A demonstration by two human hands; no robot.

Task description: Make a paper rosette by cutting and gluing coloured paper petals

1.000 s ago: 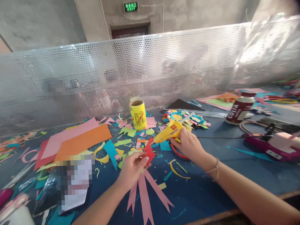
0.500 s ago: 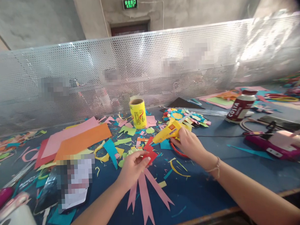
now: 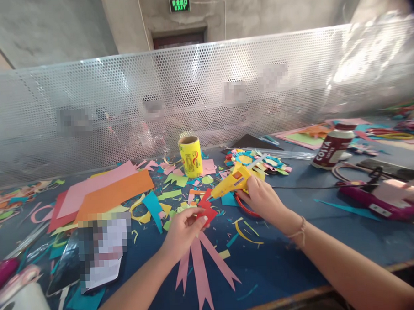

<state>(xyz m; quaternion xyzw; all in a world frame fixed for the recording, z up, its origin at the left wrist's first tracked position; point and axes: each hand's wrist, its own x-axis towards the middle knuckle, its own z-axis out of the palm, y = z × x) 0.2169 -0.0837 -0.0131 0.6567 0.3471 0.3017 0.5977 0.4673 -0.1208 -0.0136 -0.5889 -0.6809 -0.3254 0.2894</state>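
Between the thumb and fingers of my left hand (image 3: 186, 225) is a red paper piece (image 3: 208, 214), held just above the blue table. Pink paper strips (image 3: 201, 276) with notched ends fan out below that hand; whether they are joined to the red piece is hidden by my fingers. My right hand (image 3: 263, 196) is wrapped round a yellow glue gun (image 3: 230, 182), its nozzle pointing down and left at the upper part of the red paper. A clear glue stick (image 3: 258, 160) sticks out of the gun's back. Scissors with red handles (image 3: 247, 207) lie partly hidden under my right hand.
A yellow tape roll (image 3: 190, 158) stands behind my hands amid paper scraps. Coloured sheets (image 3: 114, 191) and a phone (image 3: 106, 255) lie left. Rosettes (image 3: 272, 162), a Costa bottle (image 3: 334, 146) and a purple power strip (image 3: 377, 202) are right. A perforated metal screen (image 3: 197, 96) bounds the table.
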